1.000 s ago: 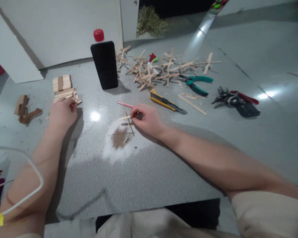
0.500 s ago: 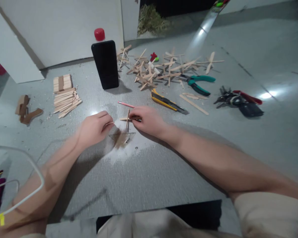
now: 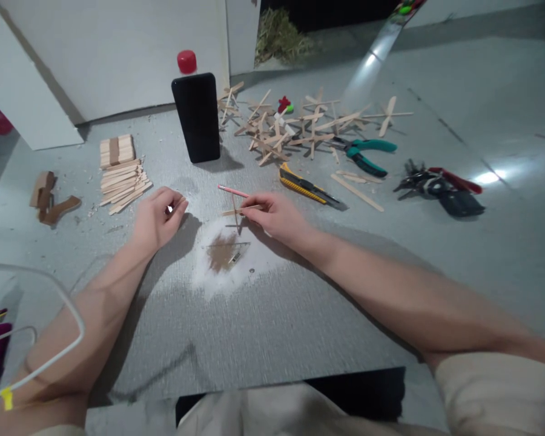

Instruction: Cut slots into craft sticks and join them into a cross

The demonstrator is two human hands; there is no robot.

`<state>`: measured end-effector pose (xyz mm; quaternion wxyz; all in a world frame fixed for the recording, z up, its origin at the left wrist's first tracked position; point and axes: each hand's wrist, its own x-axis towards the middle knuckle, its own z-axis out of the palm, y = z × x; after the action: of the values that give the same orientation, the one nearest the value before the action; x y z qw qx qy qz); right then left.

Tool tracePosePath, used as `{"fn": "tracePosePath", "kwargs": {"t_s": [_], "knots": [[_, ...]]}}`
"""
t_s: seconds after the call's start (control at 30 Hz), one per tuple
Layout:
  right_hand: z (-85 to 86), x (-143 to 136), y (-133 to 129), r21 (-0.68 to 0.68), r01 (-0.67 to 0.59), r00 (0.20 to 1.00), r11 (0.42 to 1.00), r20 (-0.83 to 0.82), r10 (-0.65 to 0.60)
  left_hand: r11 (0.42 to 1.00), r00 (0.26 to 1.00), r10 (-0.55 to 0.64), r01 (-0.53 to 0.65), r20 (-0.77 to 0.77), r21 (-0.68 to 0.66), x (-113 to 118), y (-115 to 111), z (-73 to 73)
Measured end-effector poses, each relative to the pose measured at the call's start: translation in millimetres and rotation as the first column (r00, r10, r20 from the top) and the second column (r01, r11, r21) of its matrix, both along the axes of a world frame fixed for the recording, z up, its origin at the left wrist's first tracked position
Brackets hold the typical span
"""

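The right hand (image 3: pixel 272 215) pinches a stick cross (image 3: pixel 237 212), a pink pencil (image 3: pixel 232 191) just beyond its fingertips. The left hand (image 3: pixel 157 215) pinches a small stick (image 3: pixel 180 201).

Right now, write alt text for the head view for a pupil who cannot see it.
The right hand pinches a cross of wooden sticks above a white patch; the left hand holds one stick. Beyond lie a utility knife, pliers and stick crosses.
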<state>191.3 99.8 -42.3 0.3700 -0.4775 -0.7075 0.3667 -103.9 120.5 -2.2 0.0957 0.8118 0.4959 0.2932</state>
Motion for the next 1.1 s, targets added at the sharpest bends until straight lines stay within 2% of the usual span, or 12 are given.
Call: {"fn": "tracePosePath", "kwargs": {"t_s": [0.13, 0.3, 0.53, 0.67, 0.93, 1.1], "knots": [[4.3, -1, -1, 0.078, -0.018, 0.994, 0.997, 0.113, 0.009, 1.0, 1.0, -0.018, 0.018, 0.0, -0.013, 0, 1, -2.9], [11.0, 1, -2, 0.175, -0.105, 0.963, 0.979, 0.262, 0.056, 1.0, 1.0, -0.024, 0.024, 0.004, -0.02, 0, 2, -3.3], [11.7, 11, 5, 0.218, -0.242, 0.905, 0.946, 0.402, 0.139, 1.0, 1.0, -0.016, 0.016, -0.011, -0.017, -7, 7, -10.1], [11.1, 11, 4, 0.232, -0.291, 0.873, 0.928, 0.461, 0.158, 1.0, 1.0, 0.028, -0.028, 0.014, -0.001, -10, 10, -15.2], [9.5, -22, -4, 0.254, -0.304, 0.844, 0.918, 0.518, 0.136, 0.975, 0.961, 0.193, -0.211, 0.201, 0.073, -13, 18, -15.3], [14.2, -54, 3, 0.242, -0.314, 0.842, 0.918, 0.518, 0.151, 0.946, 0.909, 0.271, -0.313, 0.316, 0.09, -20, 24, -16.8]]}}
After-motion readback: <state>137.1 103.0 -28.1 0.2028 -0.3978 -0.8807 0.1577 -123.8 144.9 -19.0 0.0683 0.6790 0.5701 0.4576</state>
